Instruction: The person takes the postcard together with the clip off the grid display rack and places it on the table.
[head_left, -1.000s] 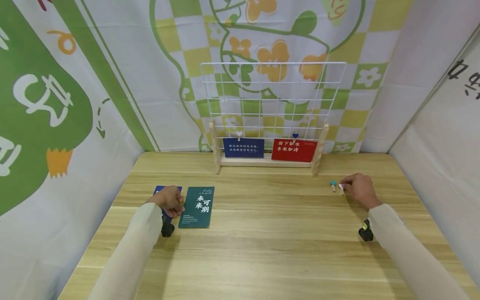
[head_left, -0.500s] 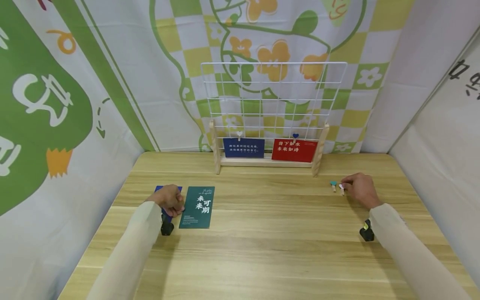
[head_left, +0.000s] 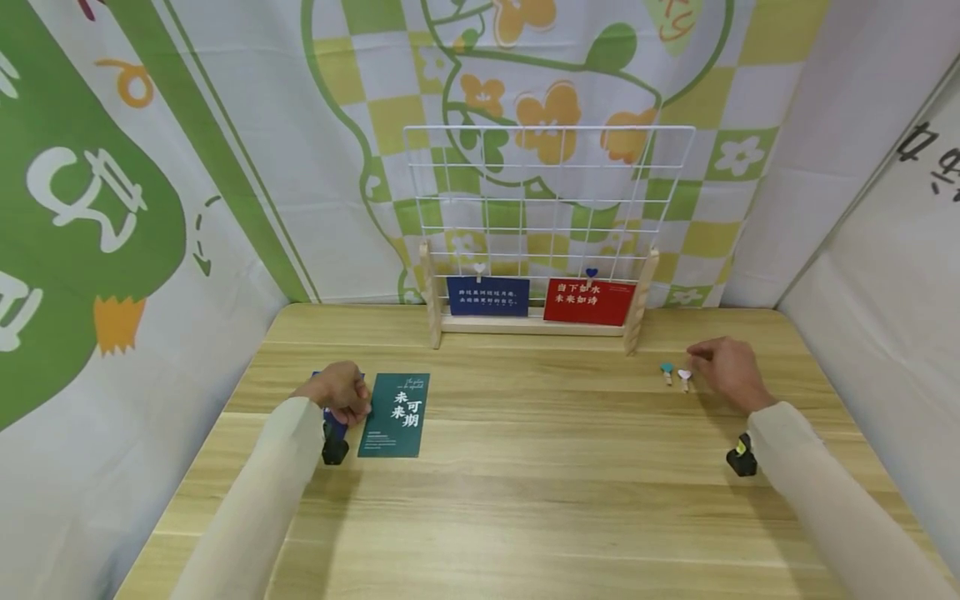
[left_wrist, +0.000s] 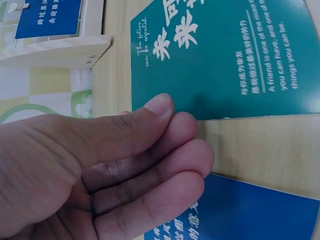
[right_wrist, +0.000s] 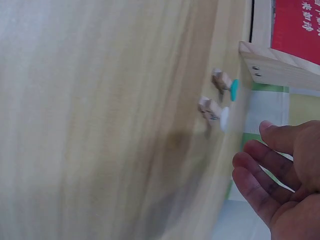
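In the head view my left hand (head_left: pixel 339 390) hovers over a blue card (left_wrist: pixel 260 205) and partly hides it. Its loosely bent fingers hold nothing; the left wrist view shows the thumb against the index finger, close to the edge of a green card (head_left: pixel 393 417) with white writing. On the right, my right hand (head_left: pixel 729 372) is beside two small wooden clothespins, one with a teal heart (head_left: pixel 667 372), the other with a white heart (head_left: pixel 684 380). A gap separates its relaxed fingers from both clothespins in the right wrist view.
A white wire grid (head_left: pixel 555 183) on a wooden stand (head_left: pixel 532 327) rises at the table's back. Clipped low on it are a blue card (head_left: pixel 487 297) with a white-heart clothespin and a red card (head_left: pixel 588 302) with a dark-blue-heart one. Printed cloth (head_left: pixel 705 100) surrounds the wooden table (head_left: pixel 540 467).
My right hand has let go of the white-heart clothespin and drawn back up and to the right, leaving it on the table. The left hand has risen slightly.
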